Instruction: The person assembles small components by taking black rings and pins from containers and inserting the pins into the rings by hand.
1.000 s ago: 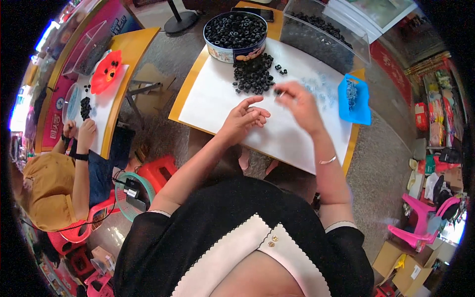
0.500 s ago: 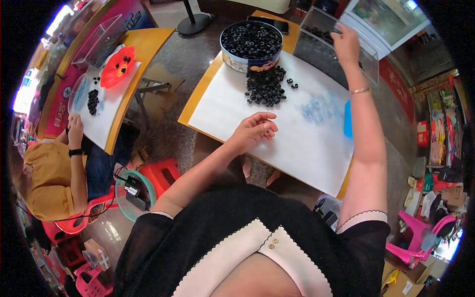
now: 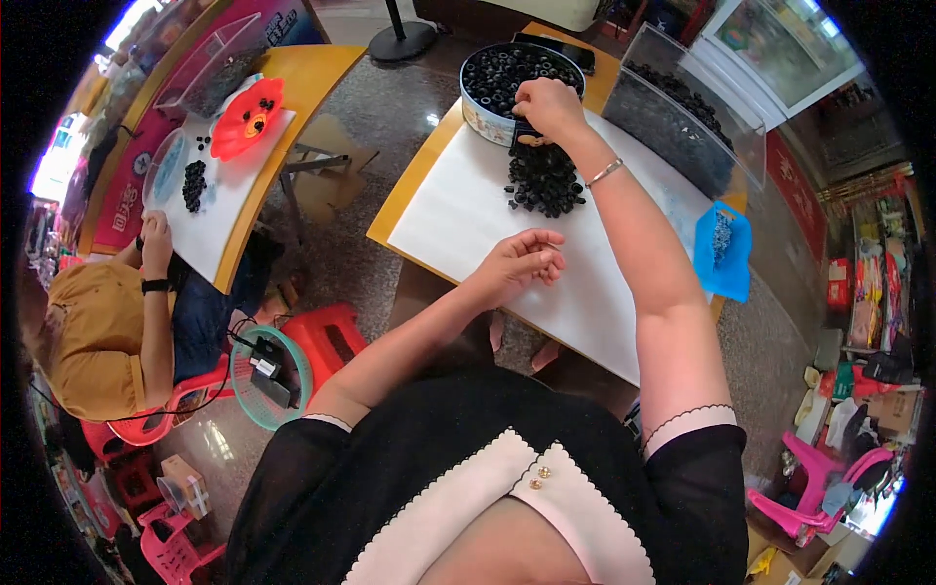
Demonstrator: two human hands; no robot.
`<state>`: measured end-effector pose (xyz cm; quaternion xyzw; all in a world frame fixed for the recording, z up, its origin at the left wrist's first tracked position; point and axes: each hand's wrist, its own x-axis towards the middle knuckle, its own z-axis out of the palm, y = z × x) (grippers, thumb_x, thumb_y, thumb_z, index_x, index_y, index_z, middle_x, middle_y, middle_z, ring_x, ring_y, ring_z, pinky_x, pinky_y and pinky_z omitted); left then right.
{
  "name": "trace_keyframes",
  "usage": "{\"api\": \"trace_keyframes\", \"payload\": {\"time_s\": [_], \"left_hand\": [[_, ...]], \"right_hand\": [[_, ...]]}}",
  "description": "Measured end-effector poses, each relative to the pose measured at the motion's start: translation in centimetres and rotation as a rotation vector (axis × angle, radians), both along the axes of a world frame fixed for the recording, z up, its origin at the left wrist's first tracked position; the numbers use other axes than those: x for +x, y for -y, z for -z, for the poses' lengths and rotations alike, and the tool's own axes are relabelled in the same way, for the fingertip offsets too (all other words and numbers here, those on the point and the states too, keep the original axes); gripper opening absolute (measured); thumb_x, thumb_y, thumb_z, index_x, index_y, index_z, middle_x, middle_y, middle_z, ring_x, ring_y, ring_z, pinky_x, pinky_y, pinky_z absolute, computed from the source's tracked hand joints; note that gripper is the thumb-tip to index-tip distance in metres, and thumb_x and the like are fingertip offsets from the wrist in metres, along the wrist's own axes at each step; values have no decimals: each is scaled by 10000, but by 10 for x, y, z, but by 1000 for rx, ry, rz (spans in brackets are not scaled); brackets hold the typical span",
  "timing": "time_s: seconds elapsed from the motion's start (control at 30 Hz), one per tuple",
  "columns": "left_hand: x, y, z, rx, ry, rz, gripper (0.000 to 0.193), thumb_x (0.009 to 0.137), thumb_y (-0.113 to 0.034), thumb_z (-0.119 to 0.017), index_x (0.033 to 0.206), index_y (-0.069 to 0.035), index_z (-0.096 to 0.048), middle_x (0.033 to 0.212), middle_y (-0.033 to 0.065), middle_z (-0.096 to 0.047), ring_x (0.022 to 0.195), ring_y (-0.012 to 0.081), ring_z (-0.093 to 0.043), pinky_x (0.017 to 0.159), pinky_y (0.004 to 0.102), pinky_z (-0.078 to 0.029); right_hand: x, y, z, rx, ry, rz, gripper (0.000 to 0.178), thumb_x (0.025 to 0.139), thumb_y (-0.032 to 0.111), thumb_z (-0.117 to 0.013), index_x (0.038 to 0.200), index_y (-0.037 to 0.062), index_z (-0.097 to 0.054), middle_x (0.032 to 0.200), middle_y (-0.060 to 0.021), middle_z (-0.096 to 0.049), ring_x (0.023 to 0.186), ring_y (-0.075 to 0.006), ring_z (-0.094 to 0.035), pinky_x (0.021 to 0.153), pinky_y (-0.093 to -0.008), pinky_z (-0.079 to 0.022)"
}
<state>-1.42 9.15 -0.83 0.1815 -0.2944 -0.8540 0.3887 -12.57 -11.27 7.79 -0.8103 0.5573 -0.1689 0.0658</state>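
My right hand (image 3: 552,107) is at the near right rim of a round tin (image 3: 485,121) full of small black ring-shaped pieces (image 3: 497,80). Its fingers are bent down and pinched together; what they hold, if anything, is hidden. Just below the tin, a loose heap of black pieces (image 3: 542,183) lies on white sheeting (image 3: 444,210). My left hand (image 3: 517,268) hovers over the sheeting's near edge, fingers loosely curled and apart, with nothing visible in them. To the right sits a blue tray (image 3: 723,278) with small pale blue bits (image 3: 721,239) inside.
A clear bin (image 3: 673,122) of black pieces stands at the table's far right. A dark phone (image 3: 565,49) lies behind the tin. At another table on the left, a person's hand (image 3: 156,244) rests near black pieces (image 3: 194,185) and a red dish (image 3: 249,119).
My right hand has come from the clear bin leftward to the tin. My left hand stays over the sheeting, fingers slightly more curled. The view has shifted, showing more of the blue tray.
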Motion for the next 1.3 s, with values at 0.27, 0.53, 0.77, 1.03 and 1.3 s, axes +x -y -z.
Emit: {"api": "trace_keyframes", "payload": {"time_s": [0.27, 0.53, 0.77, 1.03, 1.3], "left_hand": [[0, -3, 1, 12, -54, -24, 320, 904, -100, -564, 1203, -15, -486, 965, 111, -610, 800, 155, -599, 732, 280, -493], [-6, 1, -4, 95, -82, -247, 271, 906, -132, -564, 1138, 6, -531, 929, 93, -619, 773, 154, -587, 697, 278, -477], [-10, -4, -5, 99, 5, -306, 217, 879, -60, -582, 1076, 32, -579, 915, 87, -634, 760, 148, -584, 703, 277, -478], [-11, -10, -7, 11, 88, -259, 236, 850, -16, -596, 1078, 45, -605, 951, 112, -651, 773, 141, -592, 723, 273, -486], [-11, -8, -1, -82, 175, -167, 223, 855, -30, -595, 1068, 33, -615, 888, 73, -638, 751, 123, -571, 707, 244, -470]], "right_hand": [[-24, -25, -12, 68, 627, -44, 154, 797, 158, -642, 899, 52, -687, 843, -65, -681, 793, -206, -637, 736, -329, -493], [-44, -186, 15, 162, 1102, 35, 164, 783, -14, -636, 945, 6, -625, 941, -11, -602, 847, -87, -556, 797, -229, -457], [-22, -233, 34, -142, 885, 125, 299, 761, -38, -594, 1049, 38, -574, 1008, -103, -572, 887, -214, -589, 793, -307, -483], [-24, -249, 39, -185, 881, 118, 360, 743, -72, -569, 1083, 43, -554, 1008, -104, -550, 887, -218, -563, 794, -317, -477], [-39, -262, 42, -81, 875, 150, 312, 760, -28, -585, 1059, 58, -592, 1011, -104, -537, 924, -225, -544, 784, -323, -466]]}}
